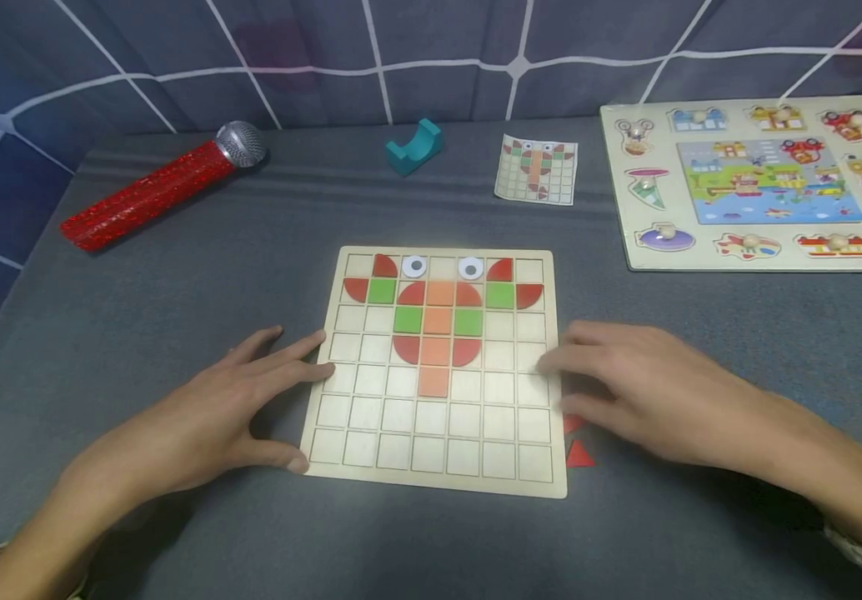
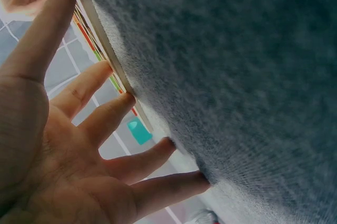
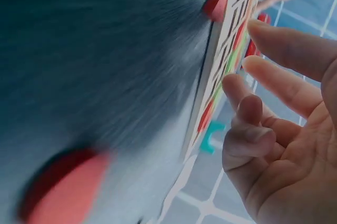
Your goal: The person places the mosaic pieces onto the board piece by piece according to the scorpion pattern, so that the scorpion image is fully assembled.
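Observation:
A wooden grid board [image 1: 431, 477] lies in the middle of the head view. Set in its upper cells are an orange column [image 1: 437, 321], green squares [image 1: 382, 291], red quarter-circles [image 1: 528, 296] and two eye pieces [image 1: 413, 267]. My left hand [image 1: 213, 408], fingers spread, touches the board's left edge with thumb and fingertips. Over the right edge hovers my right hand [image 1: 626, 383], slightly blurred, its fingers loosely bent and nothing visible between them. Partly beneath it, a red triangle [image 1: 579, 455] and another red piece [image 1: 573, 423] lie beside the board. The right wrist view shows a blurred red piece [image 3: 68, 190] on the table.
Beyond the board, a small printed pattern card [image 1: 536, 171] and a teal curved block [image 1: 414, 147] lie on the grey surface. A red microphone [image 1: 161, 187] is at the back left. A knobbed picture puzzle [image 1: 769, 183] occupies the back right, near a tile-patterned backdrop [image 1: 446, 33].

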A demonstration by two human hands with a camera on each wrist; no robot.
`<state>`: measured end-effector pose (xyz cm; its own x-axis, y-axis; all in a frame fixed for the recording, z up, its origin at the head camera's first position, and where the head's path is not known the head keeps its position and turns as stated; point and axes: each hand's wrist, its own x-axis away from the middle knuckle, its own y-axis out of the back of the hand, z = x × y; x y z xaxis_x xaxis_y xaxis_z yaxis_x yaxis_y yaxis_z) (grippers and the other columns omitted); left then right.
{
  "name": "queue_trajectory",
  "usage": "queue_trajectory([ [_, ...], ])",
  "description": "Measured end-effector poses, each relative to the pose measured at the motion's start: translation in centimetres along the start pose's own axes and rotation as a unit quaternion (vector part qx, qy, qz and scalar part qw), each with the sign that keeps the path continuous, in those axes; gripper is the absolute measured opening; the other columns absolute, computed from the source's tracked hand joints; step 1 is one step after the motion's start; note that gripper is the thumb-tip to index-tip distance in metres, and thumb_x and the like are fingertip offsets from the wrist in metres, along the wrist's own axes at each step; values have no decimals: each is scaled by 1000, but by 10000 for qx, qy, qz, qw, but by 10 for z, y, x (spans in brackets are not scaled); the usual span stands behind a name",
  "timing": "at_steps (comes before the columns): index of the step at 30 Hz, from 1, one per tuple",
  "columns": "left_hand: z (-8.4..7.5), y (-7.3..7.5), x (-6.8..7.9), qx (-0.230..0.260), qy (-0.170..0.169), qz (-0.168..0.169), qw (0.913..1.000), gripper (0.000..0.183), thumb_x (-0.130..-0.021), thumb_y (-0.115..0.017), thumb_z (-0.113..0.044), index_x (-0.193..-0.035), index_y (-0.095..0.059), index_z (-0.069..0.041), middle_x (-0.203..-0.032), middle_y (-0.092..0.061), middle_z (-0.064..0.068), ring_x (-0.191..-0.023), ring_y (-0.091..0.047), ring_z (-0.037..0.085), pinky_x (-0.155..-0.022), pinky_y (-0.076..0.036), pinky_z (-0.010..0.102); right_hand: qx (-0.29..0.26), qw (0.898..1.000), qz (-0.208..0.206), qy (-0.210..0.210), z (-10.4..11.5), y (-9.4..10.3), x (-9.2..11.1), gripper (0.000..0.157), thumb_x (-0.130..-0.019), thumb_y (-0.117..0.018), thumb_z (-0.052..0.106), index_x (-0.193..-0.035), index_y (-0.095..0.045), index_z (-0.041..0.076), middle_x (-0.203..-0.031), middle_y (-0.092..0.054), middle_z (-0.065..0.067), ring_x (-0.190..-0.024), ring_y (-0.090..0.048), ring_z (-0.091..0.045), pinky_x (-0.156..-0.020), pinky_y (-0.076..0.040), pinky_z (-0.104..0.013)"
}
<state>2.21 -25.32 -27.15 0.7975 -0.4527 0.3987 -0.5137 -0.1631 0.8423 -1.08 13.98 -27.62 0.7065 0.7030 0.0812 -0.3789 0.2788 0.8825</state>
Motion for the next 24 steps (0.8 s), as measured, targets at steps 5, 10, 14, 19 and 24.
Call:
queue_trajectory([
  [5, 0, 1, 0, 175, 59, 95, 9998, 90, -64, -81, -63, -143, -52, -29, -162, -22, -3, -140, -18, 53, -94, -32, 75, 284, 9984, -13, -479, -19, -2, 30, 40, -79, -84, 20, -115, -70, 28, -94, -52, 16, -68, -46, 1, -59, -41, -24],
  [10, 0, 2, -1, 209, -5, 91, 9997, 91, -64, -82, -62, -143, -52, -29, -162, -21, -4, -141, -18, 52, -95, -32, 74, 686, 9935, -272, -866, -36, -5, 52, 45, -74, -87, 18, -115, -70, 28, -97, -54, 12, -64, -43, -1, -54, -37, -24],
  [14, -1, 2, -1, 200, -4, 100, 9998, 91, -64, -80, -63, -144, -52, -29, -163, -21, -4, -141, -17, 53, -95, -31, 75, 1171, 9840, -409, -1278, -49, -4, 62, 50, -68, -91, 19, -114, -71, 18, -97, -55, 1, -65, -45, -8, -54, -37, -29],
  [19, -1, 1, -1, 199, 18, 111, 9997, 92, -64, -79, -66, -143, -52, -28, -162, -21, -3, -140, -18, 54, -95, -30, 76, 1387, 9735, 377, -1776, -64, -2, 71, 58, -68, -91, 29, -118, -69, 10, -96, -56, -3, -64, -46, -11, -53, -39, -32],
  [24, 0, 2, -1, 193, 47, 144, 9997, 93, -63, -79, -66, -144, -52, -28, -162, -22, -2, -140, -18, 54, -94, -30, 77, 1190, 9737, 791, -1773, -69, -5, 74, 41, -74, -87, 29, -109, -70, 15, -89, -56, 7, -66, -48, -6, -57, -46, -37],
])
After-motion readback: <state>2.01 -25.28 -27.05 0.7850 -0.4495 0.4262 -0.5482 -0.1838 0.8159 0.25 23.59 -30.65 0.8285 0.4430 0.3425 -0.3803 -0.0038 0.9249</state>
